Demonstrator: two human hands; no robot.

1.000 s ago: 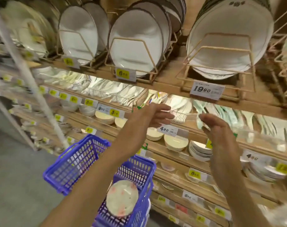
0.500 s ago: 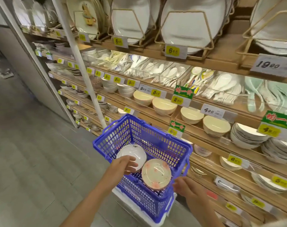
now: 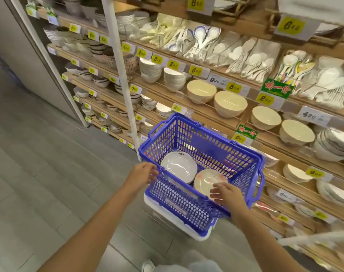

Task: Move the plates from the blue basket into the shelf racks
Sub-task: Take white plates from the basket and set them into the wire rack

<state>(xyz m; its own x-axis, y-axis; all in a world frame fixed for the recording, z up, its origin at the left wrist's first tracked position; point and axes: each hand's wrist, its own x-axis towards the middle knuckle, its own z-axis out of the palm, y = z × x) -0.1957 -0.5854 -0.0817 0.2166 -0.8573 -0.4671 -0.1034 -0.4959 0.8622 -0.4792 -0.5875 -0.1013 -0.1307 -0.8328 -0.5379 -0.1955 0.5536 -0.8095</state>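
Two bare forearms are reaching up from the bottom of the frame toward the blue basket (image 3: 206, 146), which is sitting at centre on a white base (image 3: 198, 235), probably so that its load is standing at an easy height beside the shelving. At centre left, the left hand (image 3: 144, 174) is resting against the basket's near rim with fingers loosely spread, not clenched, seemingly steadying it while the other hand works. At centre right, the right hand (image 3: 227, 194) is hovering over the near rim, fingers spread and pinching nothing, its fingertips at the near edge of the flowered plate (image 3: 205, 180); whether they are touching I cannot tell. That plate is lying face up in the basket's bottom, just beside a white plate (image 3: 178, 166) to its left, so both are waiting to be shelved. Beyond the basket, cream bowls (image 3: 230, 103) are sitting tilted forward on the middle shelf, likely for display, and white spoons (image 3: 251, 57) are lying in clear bins above them. At the upper right edge a blurred wire rack (image 3: 273, 16) is barely showing behind a yellow price tag (image 3: 291, 26), well above the hands, so the plate is going to need a long lift
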